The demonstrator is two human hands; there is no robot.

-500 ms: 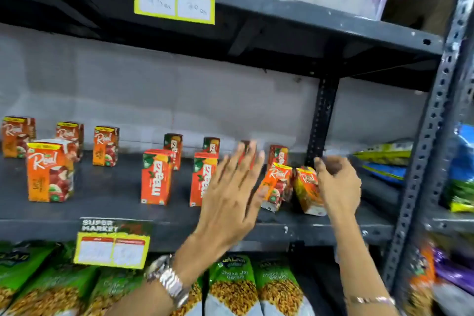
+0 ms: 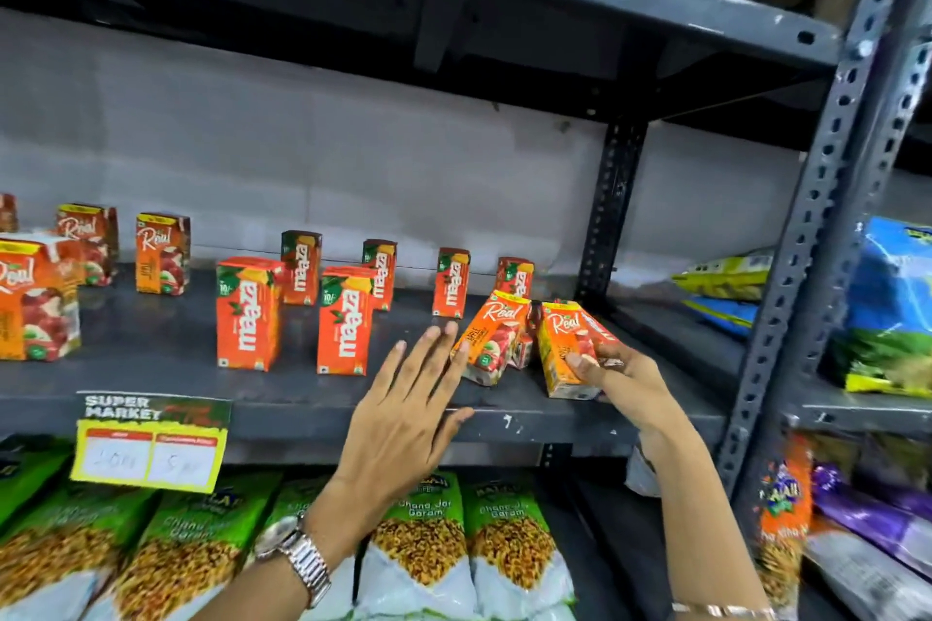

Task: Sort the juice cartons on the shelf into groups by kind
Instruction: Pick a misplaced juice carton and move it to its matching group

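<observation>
On the dark metal shelf (image 2: 151, 383), four red-and-orange Real apple cartons (image 2: 162, 252) stand at the left end and six orange Maaza mango cartons (image 2: 248, 313) mid-shelf. My left hand (image 2: 403, 414), spread and empty, now nears a tilted Real carton (image 2: 491, 335). My right hand (image 2: 623, 376) has closed on another Real carton (image 2: 567, 348) near the right end, so both strays can join their group.

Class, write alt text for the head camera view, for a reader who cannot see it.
A right hand grips a Real carton at the right end of a grey shelf, while the open left hand reaches toward a tilted Real carton beside it. Six Maaza cartons stand mid-shelf, with more Real cartons at the left.
</observation>
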